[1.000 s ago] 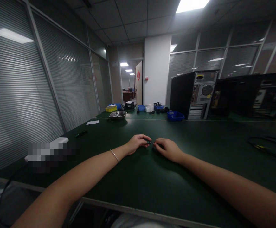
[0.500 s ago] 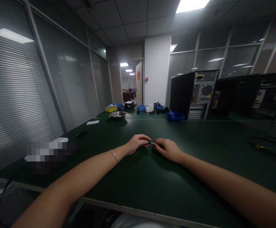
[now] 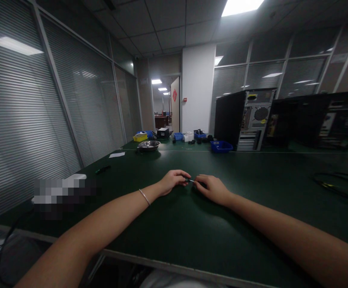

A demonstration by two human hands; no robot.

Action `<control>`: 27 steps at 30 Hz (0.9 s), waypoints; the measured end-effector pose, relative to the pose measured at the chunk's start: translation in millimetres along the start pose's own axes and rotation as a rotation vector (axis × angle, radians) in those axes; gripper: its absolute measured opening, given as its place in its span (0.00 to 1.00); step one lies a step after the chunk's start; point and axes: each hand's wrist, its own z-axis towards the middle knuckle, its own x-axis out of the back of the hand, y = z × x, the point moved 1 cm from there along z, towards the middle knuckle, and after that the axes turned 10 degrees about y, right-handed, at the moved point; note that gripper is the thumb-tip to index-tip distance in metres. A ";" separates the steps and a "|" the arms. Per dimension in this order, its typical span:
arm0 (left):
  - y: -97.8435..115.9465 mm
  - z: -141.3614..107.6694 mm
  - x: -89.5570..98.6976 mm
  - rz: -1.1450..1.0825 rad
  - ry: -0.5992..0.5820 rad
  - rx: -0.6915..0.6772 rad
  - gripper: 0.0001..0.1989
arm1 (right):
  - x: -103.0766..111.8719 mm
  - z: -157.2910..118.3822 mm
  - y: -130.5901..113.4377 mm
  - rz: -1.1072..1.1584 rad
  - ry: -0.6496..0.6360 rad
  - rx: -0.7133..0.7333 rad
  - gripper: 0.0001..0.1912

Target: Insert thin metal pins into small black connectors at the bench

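Observation:
My left hand (image 3: 173, 182) and my right hand (image 3: 211, 187) nearly meet over the middle of the green table. Between their fingertips runs a thin, light metal rod (image 3: 191, 181), like a slim tool's shaft. Its right end goes in under the closed fingers of my right hand, where something dark shows in the palm's shadow. The left end meets a small dark piece (image 3: 187, 180) pinched between my left thumb and fingers; its kind is too small to tell. Both hands rest low, close to the tabletop.
The green table (image 3: 162, 236) carries a metal bowl (image 3: 149, 146), a dark blue bin (image 3: 221, 147) and computer towers (image 3: 245, 120) at the back. A black cable (image 3: 338, 186) lies right. A dark green-marked tool (image 3: 102, 169) and a white paper (image 3: 116, 155) lie left.

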 end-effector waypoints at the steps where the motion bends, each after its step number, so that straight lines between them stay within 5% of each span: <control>1: -0.3 0.1 0.1 -0.002 -0.001 -0.001 0.11 | -0.2 0.0 0.3 -0.002 0.006 0.004 0.14; 27: -1.8 1.1 0.9 0.100 -0.025 -0.085 0.13 | -1.4 -0.5 1.0 0.009 0.021 0.040 0.14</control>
